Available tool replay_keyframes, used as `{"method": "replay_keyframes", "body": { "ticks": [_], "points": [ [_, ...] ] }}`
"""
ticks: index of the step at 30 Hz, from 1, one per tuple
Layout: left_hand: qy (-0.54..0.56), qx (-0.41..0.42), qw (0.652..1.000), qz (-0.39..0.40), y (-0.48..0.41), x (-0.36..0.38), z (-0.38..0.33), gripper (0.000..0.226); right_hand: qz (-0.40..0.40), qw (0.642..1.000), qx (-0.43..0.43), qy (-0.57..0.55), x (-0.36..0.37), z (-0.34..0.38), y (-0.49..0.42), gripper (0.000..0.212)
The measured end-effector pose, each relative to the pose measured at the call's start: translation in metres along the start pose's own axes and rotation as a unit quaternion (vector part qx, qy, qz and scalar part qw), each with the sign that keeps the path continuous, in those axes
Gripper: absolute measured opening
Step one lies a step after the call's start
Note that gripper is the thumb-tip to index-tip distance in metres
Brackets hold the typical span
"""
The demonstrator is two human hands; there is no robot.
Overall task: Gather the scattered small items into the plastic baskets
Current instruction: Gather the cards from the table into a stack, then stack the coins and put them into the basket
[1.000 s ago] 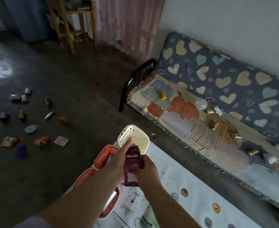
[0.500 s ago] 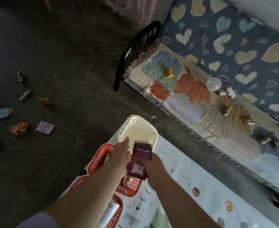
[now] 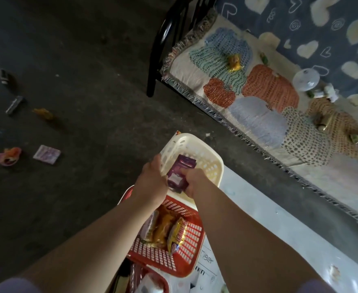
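Your left hand (image 3: 151, 182) and right hand (image 3: 196, 182) grip the packet (image 3: 179, 171) between them, fingers curled round its lower end. Its top pokes past your fingertips, over the white basket's (image 3: 197, 144) near edge, beyond the red basket (image 3: 189, 246).

Left hand (image 3: 151, 183), right hand (image 3: 195, 182), close together

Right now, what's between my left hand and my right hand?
A purple packet, gripped at its lower end by the right hand and touching the left hand, above the white basket; the head view shows it.
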State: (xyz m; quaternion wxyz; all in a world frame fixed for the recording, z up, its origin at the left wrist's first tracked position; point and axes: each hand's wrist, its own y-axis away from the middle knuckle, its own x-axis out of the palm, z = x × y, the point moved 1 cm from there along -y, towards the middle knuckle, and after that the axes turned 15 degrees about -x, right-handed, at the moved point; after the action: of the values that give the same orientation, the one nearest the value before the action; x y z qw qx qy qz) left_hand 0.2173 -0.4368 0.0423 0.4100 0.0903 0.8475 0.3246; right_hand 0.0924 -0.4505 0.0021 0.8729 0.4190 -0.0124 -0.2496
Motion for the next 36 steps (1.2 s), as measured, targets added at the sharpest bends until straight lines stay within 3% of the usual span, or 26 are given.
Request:
{"method": "replay_keyframes", "body": {
  "ticks": [4, 10, 14, 17, 20, 25, 32, 36],
  "points": [
    [0.016, 0.0, 1.0, 0.0, 0.0, 0.0, 0.001, 0.064, 0.017, 0.996, -0.042, 0.081, -0.001, -0.009, -0.007, 0.033],
    [0.002, 0.008, 1.0, 0.005, 0.002, 0.0, 0.003, 0.067, 0.022, 0.999, -0.023, 0.014, -0.011, 0.0, 0.014, 0.026],
    [-0.042, 0.002, 0.999, -0.029, 0.012, -0.005, 0.0, 0.074, 0.033, 0.997, -0.062, 0.03, -0.026, 0.01, 0.034, 0.039],
    [-0.067, 0.048, 0.994, -0.077, 0.028, -0.01, -0.005, 0.077, 0.008, 0.995, -0.095, 0.023, -0.043, 0.008, 0.049, 0.037],
    [-0.09, 0.096, 0.988, -0.081, 0.051, -0.007, -0.018, 0.072, -0.02, 0.991, -0.109, -0.07, -0.076, 0.0, 0.07, 0.033],
    [-0.108, 0.168, 0.979, -0.04, 0.097, 0.018, -0.037, 0.062, -0.063, 0.983, -0.092, -0.146, -0.143, -0.034, 0.116, 0.032],
    [-0.145, 0.243, 0.957, 0.059, 0.169, 0.097, -0.042, 0.048, -0.121, 0.985, -0.025, -0.122, -0.247, -0.132, 0.161, 0.026],
    [-0.193, 0.221, 0.948, 0.123, 0.198, 0.147, -0.024, 0.049, -0.11, 0.987, 0.022, -0.114, -0.291, -0.191, 0.176, 0.021]
  ]
}}
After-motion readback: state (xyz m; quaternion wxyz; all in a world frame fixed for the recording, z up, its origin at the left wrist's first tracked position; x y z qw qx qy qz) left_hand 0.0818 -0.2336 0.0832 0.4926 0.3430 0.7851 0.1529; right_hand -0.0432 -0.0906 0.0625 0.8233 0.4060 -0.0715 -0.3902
